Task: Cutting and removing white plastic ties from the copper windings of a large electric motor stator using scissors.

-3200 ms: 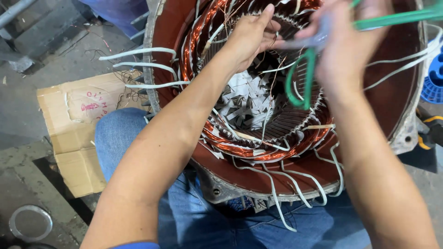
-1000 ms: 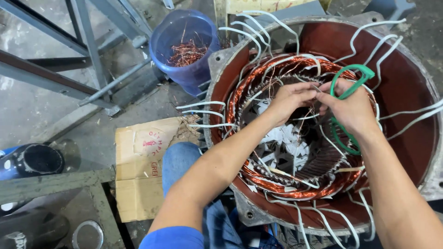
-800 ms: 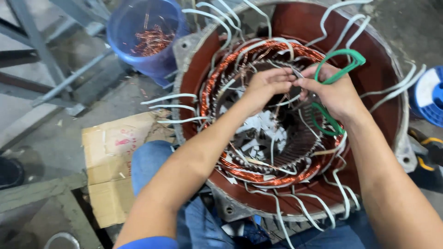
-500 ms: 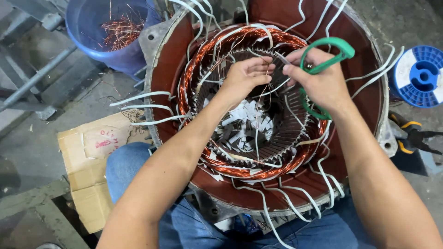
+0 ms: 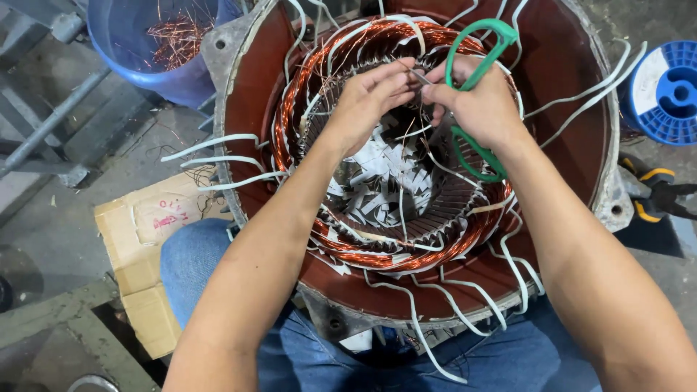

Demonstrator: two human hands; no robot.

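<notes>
Large round red-brown motor stator housing (image 5: 581, 109) with copper windings (image 5: 290, 109), propped against lap. Mid-trim of a thin white sleeved lead at upper inner rim, apparently; calls for a careful snip clear of copper. Left hand (image 5: 370, 98) pinching the lead; right hand (image 5: 475, 105) clenched on green-handled scissors (image 5: 479, 43).

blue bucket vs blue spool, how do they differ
The blue bucket sits at upper left, open-topped, holding loose copper wire scraps; the blue spool lies at far right, a flat round flange with a centre hole. The bucket looks larger. Both are blue and stand outside the motor housing.
</notes>
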